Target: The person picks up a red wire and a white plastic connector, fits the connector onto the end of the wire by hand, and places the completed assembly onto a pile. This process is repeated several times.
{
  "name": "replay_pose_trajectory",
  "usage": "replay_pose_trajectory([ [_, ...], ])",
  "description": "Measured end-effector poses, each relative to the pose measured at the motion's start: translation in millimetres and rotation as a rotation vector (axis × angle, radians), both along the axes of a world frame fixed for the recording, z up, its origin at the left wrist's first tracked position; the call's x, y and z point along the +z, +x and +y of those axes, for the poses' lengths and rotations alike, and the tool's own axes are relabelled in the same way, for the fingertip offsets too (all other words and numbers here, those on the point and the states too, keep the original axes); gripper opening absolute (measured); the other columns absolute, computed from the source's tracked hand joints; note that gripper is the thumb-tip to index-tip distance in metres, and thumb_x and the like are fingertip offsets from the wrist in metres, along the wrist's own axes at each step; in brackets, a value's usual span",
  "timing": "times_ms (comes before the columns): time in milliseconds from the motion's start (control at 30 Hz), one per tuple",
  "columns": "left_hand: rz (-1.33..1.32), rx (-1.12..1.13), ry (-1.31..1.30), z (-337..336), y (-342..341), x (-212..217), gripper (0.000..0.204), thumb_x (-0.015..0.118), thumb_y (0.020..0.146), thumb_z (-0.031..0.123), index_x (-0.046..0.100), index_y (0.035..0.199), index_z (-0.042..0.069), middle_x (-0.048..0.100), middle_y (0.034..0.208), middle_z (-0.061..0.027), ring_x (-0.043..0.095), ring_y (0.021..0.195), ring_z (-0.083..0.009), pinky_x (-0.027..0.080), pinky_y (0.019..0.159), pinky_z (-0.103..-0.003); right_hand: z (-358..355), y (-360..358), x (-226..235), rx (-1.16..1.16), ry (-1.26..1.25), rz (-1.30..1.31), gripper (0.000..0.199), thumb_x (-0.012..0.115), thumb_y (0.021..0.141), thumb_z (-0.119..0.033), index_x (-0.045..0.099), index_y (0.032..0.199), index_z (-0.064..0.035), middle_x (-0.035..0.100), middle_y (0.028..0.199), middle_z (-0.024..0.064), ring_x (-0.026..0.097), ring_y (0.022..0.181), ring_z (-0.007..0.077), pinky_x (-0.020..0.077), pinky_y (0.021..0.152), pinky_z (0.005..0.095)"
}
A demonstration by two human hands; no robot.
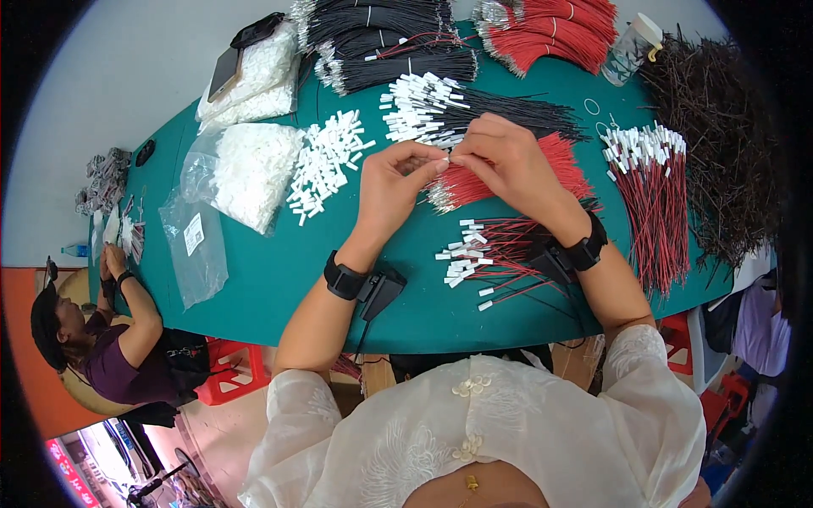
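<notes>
My left hand (394,186) and my right hand (512,165) meet fingertip to fingertip above the table. A small white connector housing (446,159) shows in the left pinch. The right fingers are pinched too, and what they grip is hidden. Beneath them lies a bundle of red wires (483,182) with bare metal ends toward the left. Just beyond is a pile of black wires (517,110) with white housings (423,102) on their left ends. Nearer me, red and black wires with white housings (466,254) lie in a loose pile.
Loose white housings (326,161) lie left, beside a filled plastic bag (254,173) and a flat clear bag (195,250). Black (381,38) and red wire bundles (550,34) line the back, near a cup (631,51). Finished-looking wires (648,212) lie right; a co-worker (110,339) sits left.
</notes>
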State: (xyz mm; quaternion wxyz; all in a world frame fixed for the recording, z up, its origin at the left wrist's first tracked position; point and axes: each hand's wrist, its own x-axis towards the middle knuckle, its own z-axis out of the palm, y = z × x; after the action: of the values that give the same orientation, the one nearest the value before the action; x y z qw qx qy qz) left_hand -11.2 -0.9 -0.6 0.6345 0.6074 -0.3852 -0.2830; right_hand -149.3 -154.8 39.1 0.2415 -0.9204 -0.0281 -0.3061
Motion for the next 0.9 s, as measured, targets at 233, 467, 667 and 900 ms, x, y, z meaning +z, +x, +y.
replay_pose_trajectory([
  [233,-0.003,0.001,-0.004,0.1,0.4,-0.2,0.012,0.075,0.088,0.003,0.073,0.099,-0.002,0.074,0.086,-0.0058,0.068,0.077,-0.0079,0.053,0.069,-0.021,-0.8,0.6,-2.2,0.036,0.133,0.034,0.009,0.073,0.082,-0.003,0.07,0.09,0.0008,0.064,0.082,0.01,0.061,0.076,0.0253,0.0492,0.065,0.0346],
  [467,0.012,0.001,-0.015,0.1,1.1,-1.2,0.013,0.075,0.088,0.004,0.073,0.099,-0.003,0.074,0.086,-0.0054,0.068,0.077,-0.0076,0.053,0.069,-0.021,-4.9,-4.2,5.3,0.0,0.296,0.112,0.01,0.074,0.081,-0.001,0.069,0.09,0.0008,0.065,0.08,0.0102,0.062,0.075,0.0242,0.0487,0.063,0.0332],
  [667,0.025,0.001,-0.023,-0.2,0.4,0.2,0.013,0.076,0.088,0.004,0.073,0.099,-0.003,0.073,0.085,-0.004,0.066,0.075,-0.0069,0.052,0.068,-0.021,-4.1,-1.5,4.6,0.043,0.126,-0.009,0.009,0.073,0.08,0.001,0.068,0.088,0.0008,0.063,0.079,0.011,0.061,0.075,0.0266,0.0488,0.065,0.0342],
  [900,-0.02,0.018,-0.001,-0.2,-1.8,0.2,0.012,0.075,0.088,0.005,0.074,0.099,-0.001,0.072,0.084,-0.0029,0.064,0.073,-0.006,0.051,0.067,-0.021,-1.0,0.8,-3.7,0.018,0.123,-0.022,0.01,0.073,0.08,0.001,0.067,0.088,0.0006,0.063,0.079,0.0114,0.061,0.075,0.0279,0.0485,0.066,0.0353],
])
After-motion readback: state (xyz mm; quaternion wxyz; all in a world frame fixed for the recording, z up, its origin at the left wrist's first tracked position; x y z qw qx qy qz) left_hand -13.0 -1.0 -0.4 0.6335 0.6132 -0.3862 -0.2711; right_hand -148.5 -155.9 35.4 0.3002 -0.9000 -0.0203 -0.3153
